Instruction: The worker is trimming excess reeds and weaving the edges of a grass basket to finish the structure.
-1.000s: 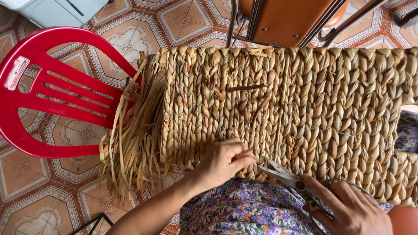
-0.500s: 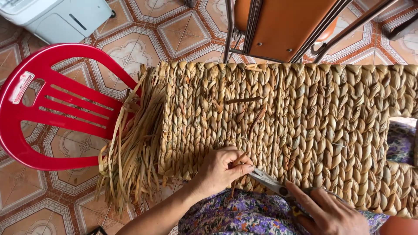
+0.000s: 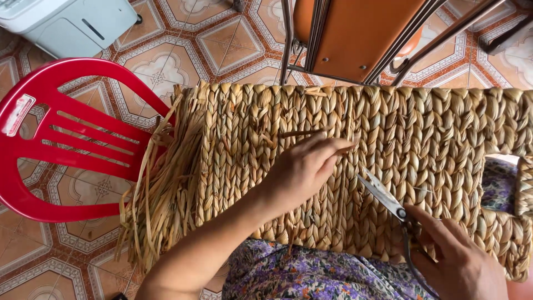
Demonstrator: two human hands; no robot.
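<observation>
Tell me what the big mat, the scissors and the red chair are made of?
The mat looks like dried plant fibre, maybe straw or rush: tan, dull, twisted into braids, with loose strands at its left edge. The scissors in the right hand look like metal: grey, shiny blades. The chair looks like plastic: smooth, glossy, moulded in one red piece.

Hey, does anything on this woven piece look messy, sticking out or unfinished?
Yes. A stray stalk end pokes sideways out of the woven panel, just above the left hand. Along the panel's left edge, loose strands hang untrimmed and splayed. The right hand holds scissors, blades slightly apart.
</observation>
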